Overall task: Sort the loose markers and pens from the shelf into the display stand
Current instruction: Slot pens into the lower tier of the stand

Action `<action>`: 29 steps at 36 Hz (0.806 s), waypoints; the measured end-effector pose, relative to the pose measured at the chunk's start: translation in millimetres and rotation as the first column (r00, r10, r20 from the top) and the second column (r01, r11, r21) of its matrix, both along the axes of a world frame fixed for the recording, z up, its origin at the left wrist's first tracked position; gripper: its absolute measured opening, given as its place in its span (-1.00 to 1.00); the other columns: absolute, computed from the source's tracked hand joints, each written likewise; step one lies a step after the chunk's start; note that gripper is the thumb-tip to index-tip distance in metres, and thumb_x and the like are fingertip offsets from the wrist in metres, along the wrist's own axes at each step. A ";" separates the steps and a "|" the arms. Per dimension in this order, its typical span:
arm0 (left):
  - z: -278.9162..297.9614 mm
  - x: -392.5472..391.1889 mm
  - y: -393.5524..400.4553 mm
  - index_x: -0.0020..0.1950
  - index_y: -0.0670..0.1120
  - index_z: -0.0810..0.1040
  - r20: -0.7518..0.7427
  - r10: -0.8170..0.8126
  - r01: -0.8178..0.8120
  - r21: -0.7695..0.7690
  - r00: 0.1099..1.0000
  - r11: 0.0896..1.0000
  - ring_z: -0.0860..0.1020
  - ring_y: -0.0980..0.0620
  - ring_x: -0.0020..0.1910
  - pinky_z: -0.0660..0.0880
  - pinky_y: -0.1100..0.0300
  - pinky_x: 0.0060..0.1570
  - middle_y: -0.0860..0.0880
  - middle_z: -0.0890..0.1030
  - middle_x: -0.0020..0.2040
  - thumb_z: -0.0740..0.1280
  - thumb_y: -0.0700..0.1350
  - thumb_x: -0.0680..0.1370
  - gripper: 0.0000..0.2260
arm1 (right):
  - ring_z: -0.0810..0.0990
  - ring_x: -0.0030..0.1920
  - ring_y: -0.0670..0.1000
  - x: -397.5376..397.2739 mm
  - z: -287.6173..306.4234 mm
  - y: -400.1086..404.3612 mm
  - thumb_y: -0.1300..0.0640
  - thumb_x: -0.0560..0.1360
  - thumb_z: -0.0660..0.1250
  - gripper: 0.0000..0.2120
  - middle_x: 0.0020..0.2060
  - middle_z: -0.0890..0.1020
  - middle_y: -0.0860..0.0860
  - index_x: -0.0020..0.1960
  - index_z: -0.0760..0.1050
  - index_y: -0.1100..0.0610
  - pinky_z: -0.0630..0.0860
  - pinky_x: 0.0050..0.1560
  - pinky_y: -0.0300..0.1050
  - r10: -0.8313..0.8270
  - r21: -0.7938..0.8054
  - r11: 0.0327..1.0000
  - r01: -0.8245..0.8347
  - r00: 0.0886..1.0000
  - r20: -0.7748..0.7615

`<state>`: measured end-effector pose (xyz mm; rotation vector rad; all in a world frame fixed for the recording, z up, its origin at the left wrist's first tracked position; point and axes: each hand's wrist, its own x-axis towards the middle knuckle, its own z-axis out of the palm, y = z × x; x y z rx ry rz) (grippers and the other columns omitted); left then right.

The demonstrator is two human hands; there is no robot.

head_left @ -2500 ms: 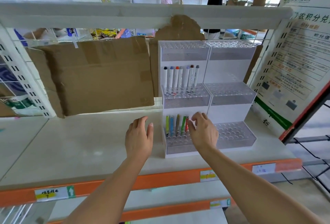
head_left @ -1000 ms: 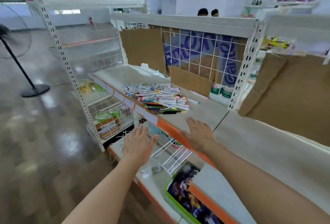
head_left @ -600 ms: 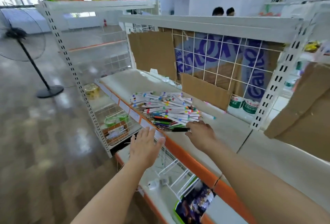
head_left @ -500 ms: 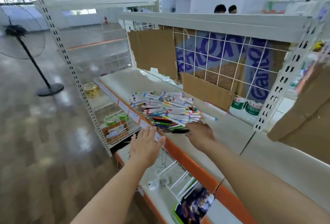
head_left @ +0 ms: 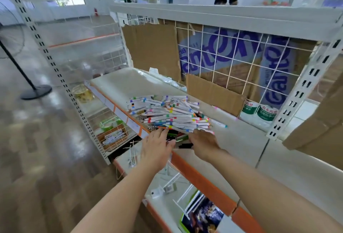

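Note:
A pile of white markers with coloured bands and darker pens lies on the white shelf near its orange front edge. My left hand reaches over that edge with fingers straight, fingertips touching the pile's near side. My right hand lies on the pile's near right end, fingers bent down among the pens; whether it grips one is hidden. The display stand is out of view.
A wire grid backing with cardboard pieces stands behind the pile. A lower shelf holds wire dividers and a printed pack. A fan stand is on the floor at left. Two persons' heads show beyond the top shelf.
I have turned from the display stand to the left shelf section. Both hands moved forward to the pile; my left hand went from hovering below the edge to touching the pens.

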<state>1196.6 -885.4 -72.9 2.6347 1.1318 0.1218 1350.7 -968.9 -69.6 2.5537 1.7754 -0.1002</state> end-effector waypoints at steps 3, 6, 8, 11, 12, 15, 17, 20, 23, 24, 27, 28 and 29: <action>0.7 6.1 2.1 0.51 -0.02 0.19 0.063 -0.050 0.045 0.083 0.997 0.996 0.24 -0.01 0.42 0.17 0.10 0.38 0.00 0.29 0.45 0.06 0.08 0.65 -0.56 | 0.51 0.13 0.15 -2.2 2.0 0.1 0.26 0.51 0.24 -0.77 0.10 0.53 0.11 0.16 0.41 0.13 0.34 -0.15 -0.08 -0.009 -0.019 1.000 0.008 1.000 -0.023; 0.9 13.1 0.5 0.43 0.01 0.33 0.113 -0.091 0.076 0.134 0.989 0.988 0.33 0.01 0.31 0.25 0.15 0.30 0.02 0.40 0.33 0.13 0.00 0.63 -0.64 | 0.52 0.10 0.16 -5.2 6.5 -1.6 0.23 0.53 0.23 -0.81 0.10 0.53 0.12 0.13 0.42 0.15 0.34 -0.16 -0.10 -0.013 -0.040 0.999 0.012 0.999 -0.038; 0.8 16.6 -1.4 0.34 0.01 0.44 0.136 -0.112 0.091 0.152 0.984 0.984 0.37 0.01 0.24 0.30 0.16 0.23 0.03 0.44 0.25 0.16 -0.04 0.62 -0.71 | 0.51 0.12 0.15 -6.7 8.7 -1.9 0.21 0.54 0.23 -0.82 0.11 0.50 0.10 0.14 0.44 0.14 0.37 -0.12 -0.07 -0.020 -0.050 0.999 0.018 0.999 -0.040; 0.0 19.9 -3.9 0.17 0.02 0.53 0.149 -0.134 0.108 0.174 0.980 0.979 0.39 0.02 0.15 0.33 0.18 0.10 0.04 0.47 0.14 0.17 -0.10 0.61 -0.80 | 0.50 0.13 0.14 -7.6 9.0 -3.3 0.20 0.55 0.23 -0.84 0.11 0.49 0.08 0.12 0.46 0.11 0.37 -0.11 -0.07 -0.038 -0.044 0.998 0.035 0.998 -0.058; -0.6 20.8 -3.9 0.13 0.02 0.54 0.150 -0.135 0.107 0.179 0.979 0.978 0.40 0.02 0.12 0.33 0.18 0.06 0.03 0.48 0.11 0.17 -0.12 0.60 -0.81 | 0.51 0.12 0.14 -7.1 8.1 -4.1 0.20 0.55 0.23 -0.86 0.10 0.50 0.07 0.10 0.46 0.11 0.37 -0.11 -0.08 -0.043 -0.040 0.998 0.041 0.997 -0.062; -1.4 22.2 -2.9 0.08 -0.01 0.53 0.147 -0.142 0.117 0.169 0.979 0.979 0.41 -0.01 0.10 0.32 0.19 0.01 0.01 0.47 0.05 0.18 -0.19 0.58 -0.82 | 0.51 0.09 0.14 -3.7 7.8 -8.8 0.23 0.56 0.15 -0.85 0.06 0.50 0.05 0.06 0.46 0.10 0.35 -0.17 -0.09 -0.063 -0.007 0.998 0.063 0.997 -0.043; -1.9 24.8 -3.6 0.12 -0.01 0.51 0.114 -0.175 0.156 0.158 0.978 0.975 0.40 -0.02 0.14 0.33 0.17 0.01 0.00 0.46 0.09 0.17 -0.19 0.58 -0.80 | 0.50 0.10 0.12 0.5 9.0 -12.9 0.22 0.56 0.13 -0.83 0.05 0.50 0.04 0.08 0.45 0.09 0.32 -0.19 -0.08 -0.091 0.035 0.995 0.093 0.995 -0.047; -4.5 32.2 -7.5 0.30 0.02 0.46 0.013 -0.254 0.250 0.144 0.967 0.958 0.36 -0.04 0.25 0.36 0.12 0.13 -0.02 0.44 0.23 0.17 -0.16 0.60 -0.71 | 0.48 0.16 0.10 6.8 11.0 -19.7 0.10 0.61 0.12 -0.83 0.10 0.50 0.04 0.13 0.44 0.08 0.33 -0.13 -0.07 -0.148 0.095 0.984 0.154 0.987 -0.070; -8.8 40.6 -11.6 0.38 0.03 0.41 -0.124 -0.328 0.346 0.174 0.936 0.922 0.30 -0.09 0.33 0.30 0.08 0.21 -0.05 0.41 0.31 0.17 -0.19 0.59 -0.64 | 0.47 0.19 0.08 9.7 12.6 -27.6 0.06 0.63 0.10 -0.78 0.17 0.48 0.03 0.19 0.42 0.08 0.39 -0.05 -0.08 -0.204 0.153 0.964 0.217 0.974 -0.097; -10.2 42.5 -13.2 0.37 0.01 0.42 -0.162 -0.342 0.370 0.191 0.926 0.909 0.29 -0.10 0.34 0.28 0.07 0.23 -0.06 0.41 0.32 0.16 -0.21 0.58 -0.63 | 0.48 0.19 0.08 9.8 12.9 -30.0 0.07 0.63 0.10 -0.77 0.20 0.47 0.03 0.22 0.41 0.08 0.40 -0.03 -0.09 -0.220 0.169 0.957 0.235 0.970 -0.104; -12.2 45.5 -16.0 0.31 -0.09 0.44 -0.201 -0.340 0.384 0.251 0.919 0.889 0.31 -0.13 0.33 0.29 0.06 0.24 -0.09 0.45 0.27 0.16 -0.26 0.56 -0.66 | 0.49 0.18 0.11 10.0 11.9 -36.6 0.08 0.63 0.09 -0.74 0.25 0.46 0.02 0.28 0.39 0.09 0.42 -0.02 -0.09 -0.254 0.211 0.938 0.276 0.959 -0.125; -12.9 45.8 -16.3 0.30 -0.11 0.43 -0.201 -0.337 0.382 0.263 0.920 0.886 0.32 -0.13 0.32 0.29 0.06 0.23 -0.09 0.46 0.26 0.15 -0.27 0.55 -0.68 | 0.50 0.16 0.11 10.2 11.2 -38.3 0.07 0.63 0.09 -0.72 0.24 0.46 0.02 0.30 0.38 0.09 0.44 -0.01 -0.08 -0.267 0.224 0.930 0.291 0.955 -0.132; -13.5 45.9 -16.3 0.30 -0.12 0.41 -0.195 -0.334 0.377 0.268 0.922 0.887 0.33 -0.13 0.31 0.30 0.07 0.22 -0.09 0.46 0.26 0.15 -0.28 0.55 -0.68 | 0.51 0.15 0.12 10.4 10.7 -39.9 0.06 0.63 0.09 -0.71 0.22 0.47 0.02 0.31 0.37 0.08 0.45 0.00 -0.07 -0.280 0.236 0.922 0.305 0.951 -0.134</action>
